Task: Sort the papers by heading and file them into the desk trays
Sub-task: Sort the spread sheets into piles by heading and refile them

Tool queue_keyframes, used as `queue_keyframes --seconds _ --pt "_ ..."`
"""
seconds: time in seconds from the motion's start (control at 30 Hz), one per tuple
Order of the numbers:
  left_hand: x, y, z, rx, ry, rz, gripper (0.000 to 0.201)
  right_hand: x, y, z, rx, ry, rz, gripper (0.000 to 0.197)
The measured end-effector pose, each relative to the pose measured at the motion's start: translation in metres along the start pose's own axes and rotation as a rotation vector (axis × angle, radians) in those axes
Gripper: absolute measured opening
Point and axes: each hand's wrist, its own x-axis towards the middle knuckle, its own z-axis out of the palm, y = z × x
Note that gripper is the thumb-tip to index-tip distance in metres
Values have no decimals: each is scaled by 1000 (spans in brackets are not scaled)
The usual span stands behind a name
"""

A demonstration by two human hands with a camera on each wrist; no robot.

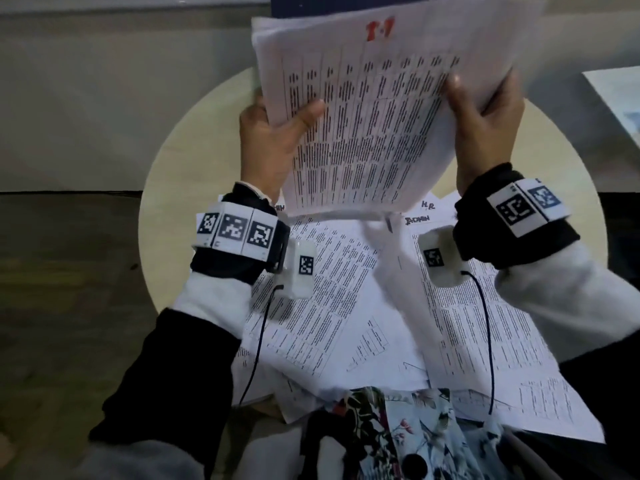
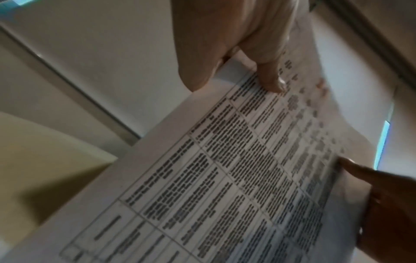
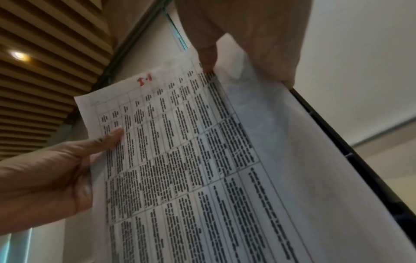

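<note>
While loose papers cover the round table, both hands hold a sheaf of printed sheets upright. The left hand pinches its left edge and the right hand grips its right edge.

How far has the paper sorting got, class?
Done: nothing visibly filed; no tray shows clearly. In hand: the left hand and right hand hold up a sheaf headed in red. Left: loose sheets, some marked ADMIN and H.R, cover the round table.

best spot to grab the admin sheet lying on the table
Judging by its pose, pinch the admin sheet at its near right corner, coming from the right. It lies flat on the round table; that corner juts over the rim, while other loose papers overlap its left side.
</note>
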Motion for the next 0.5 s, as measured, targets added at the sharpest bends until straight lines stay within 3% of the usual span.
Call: queue_keyframes --seconds 0.17,0.23,0.3,0.37,0.4,0.5 --pt "-14 -21 -5 152 -97 -193 39 -15 24 -12 -141 -89 75 28" --pt "-13 -24 -6 181 -97 -203 35 -8 24 -14 -214 -106 58 13" --pt "-9 -23 -6 169 -83 -177 48 2 18 -12 -277 -94 26 13" --pt "-3 -28 -3 139 -79 -164 40 10 18 -11 -344 -83 4 13" --pt "-2 -37 -1 125 -73 -202 38 12 22 -11 -396 -85 27 14" --pt "-7 -70 3 107 -66 -436 59 4 48 -20 -527 -137 214 13"
